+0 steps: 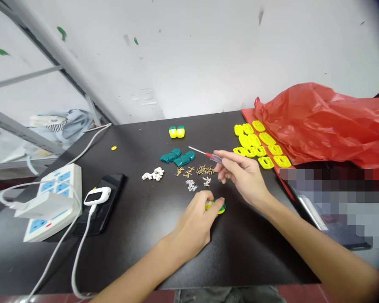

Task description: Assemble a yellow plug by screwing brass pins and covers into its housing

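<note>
While the head view looks down on a black table (240,261), the right hand (243,176) pinches a red-handled screwdriver (215,157) between thumb and fingertips, just beside the brass screws (205,170). Teal plastic pieces (177,158) lie left of those screws; below them, the left hand (196,223) curls its fingers narrowly around a yellow-green plastic piece (215,206), mostly hidden, so its shape is hard to tell.
</note>
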`<action>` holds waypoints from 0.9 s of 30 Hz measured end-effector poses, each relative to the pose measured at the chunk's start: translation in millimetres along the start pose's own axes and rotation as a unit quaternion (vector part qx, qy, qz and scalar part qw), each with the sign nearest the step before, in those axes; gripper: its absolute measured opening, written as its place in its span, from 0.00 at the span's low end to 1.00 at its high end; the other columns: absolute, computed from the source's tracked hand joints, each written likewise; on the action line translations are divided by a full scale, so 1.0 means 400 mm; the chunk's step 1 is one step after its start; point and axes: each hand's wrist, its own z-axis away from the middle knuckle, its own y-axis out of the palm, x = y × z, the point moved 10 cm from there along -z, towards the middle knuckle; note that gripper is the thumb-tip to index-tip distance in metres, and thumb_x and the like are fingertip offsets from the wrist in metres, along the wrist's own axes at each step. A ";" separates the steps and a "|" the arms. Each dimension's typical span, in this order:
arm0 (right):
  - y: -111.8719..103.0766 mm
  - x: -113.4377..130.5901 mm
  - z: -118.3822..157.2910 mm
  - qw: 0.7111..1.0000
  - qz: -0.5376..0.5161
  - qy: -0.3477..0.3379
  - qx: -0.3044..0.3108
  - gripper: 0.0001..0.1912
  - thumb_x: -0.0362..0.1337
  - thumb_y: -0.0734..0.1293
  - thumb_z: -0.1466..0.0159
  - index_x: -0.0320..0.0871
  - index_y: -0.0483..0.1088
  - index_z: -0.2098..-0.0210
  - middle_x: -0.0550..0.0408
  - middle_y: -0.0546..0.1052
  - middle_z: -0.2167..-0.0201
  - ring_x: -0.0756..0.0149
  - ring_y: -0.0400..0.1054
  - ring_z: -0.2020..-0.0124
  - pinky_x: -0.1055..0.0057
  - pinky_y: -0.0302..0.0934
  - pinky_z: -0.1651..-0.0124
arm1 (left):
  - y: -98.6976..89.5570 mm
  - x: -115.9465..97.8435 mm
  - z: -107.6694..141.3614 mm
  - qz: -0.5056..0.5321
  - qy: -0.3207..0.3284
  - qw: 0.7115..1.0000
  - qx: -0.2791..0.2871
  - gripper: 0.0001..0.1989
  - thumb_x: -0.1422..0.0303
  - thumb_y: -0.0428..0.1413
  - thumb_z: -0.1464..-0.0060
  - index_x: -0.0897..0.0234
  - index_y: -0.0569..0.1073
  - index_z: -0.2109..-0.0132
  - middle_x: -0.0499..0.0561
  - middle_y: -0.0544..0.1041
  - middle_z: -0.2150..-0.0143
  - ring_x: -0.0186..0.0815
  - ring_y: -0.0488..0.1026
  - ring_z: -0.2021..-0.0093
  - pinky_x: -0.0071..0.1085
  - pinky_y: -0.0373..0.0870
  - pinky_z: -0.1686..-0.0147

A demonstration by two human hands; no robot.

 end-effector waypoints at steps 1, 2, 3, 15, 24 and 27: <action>0.011 -0.003 0.009 1.000 -0.002 0.001 0.020 0.13 0.41 0.71 0.35 0.45 0.79 0.52 0.56 0.80 0.69 0.72 0.71 0.75 0.73 0.64 0.73 | 0.000 -0.003 0.006 0.002 0.005 1.000 0.002 0.26 0.80 0.46 0.40 0.64 0.63 0.35 0.63 0.66 0.47 0.44 0.71 0.50 0.42 0.77 0.54; 0.022 -0.005 0.020 0.999 0.003 -0.001 0.042 0.12 0.40 0.71 0.35 0.46 0.79 0.52 0.54 0.81 0.65 0.71 0.72 0.72 0.73 0.65 0.70 | 0.000 -0.006 0.012 0.004 0.011 1.000 0.003 0.28 0.79 0.46 0.40 0.63 0.62 0.34 0.64 0.65 0.45 0.46 0.70 0.48 0.43 0.77 0.52; 0.032 -0.007 0.033 0.998 0.012 -0.003 0.064 0.12 0.39 0.70 0.34 0.46 0.78 0.52 0.53 0.81 0.62 0.70 0.73 0.69 0.72 0.66 0.68 | -0.001 -0.009 0.019 0.006 0.016 1.000 0.004 0.29 0.79 0.46 0.40 0.62 0.61 0.33 0.65 0.64 0.43 0.47 0.70 0.46 0.44 0.76 0.51; 0.055 -0.043 0.144 0.928 0.324 -0.026 0.184 0.08 0.40 0.58 0.25 0.47 0.62 0.49 0.52 0.71 0.56 0.62 0.67 0.55 0.61 0.62 0.50 | -0.057 0.024 0.031 0.156 -0.026 0.986 -0.047 0.13 0.78 0.49 0.35 0.59 0.67 0.48 0.56 0.64 0.48 0.39 0.72 0.45 0.38 0.73 0.45; 0.103 -0.022 0.166 0.893 0.352 -0.128 0.249 0.12 0.26 0.57 0.29 0.46 0.63 0.51 0.50 0.68 0.54 0.63 0.64 0.53 0.63 0.61 0.49 | -0.087 0.044 0.030 0.153 -0.055 0.984 -0.068 0.17 0.77 0.57 0.41 0.58 0.62 0.48 0.56 0.68 0.46 0.42 0.71 0.40 0.41 0.72 0.42; 0.095 -0.016 0.158 0.900 0.351 -0.131 0.224 0.11 0.25 0.58 0.30 0.45 0.64 0.54 0.51 0.69 0.55 0.63 0.64 0.56 0.64 0.61 0.51 | -0.159 -0.006 0.071 0.102 -0.043 0.986 -0.121 0.17 0.74 0.59 0.41 0.59 0.68 0.46 0.57 0.70 0.44 0.43 0.69 0.39 0.41 0.71 0.41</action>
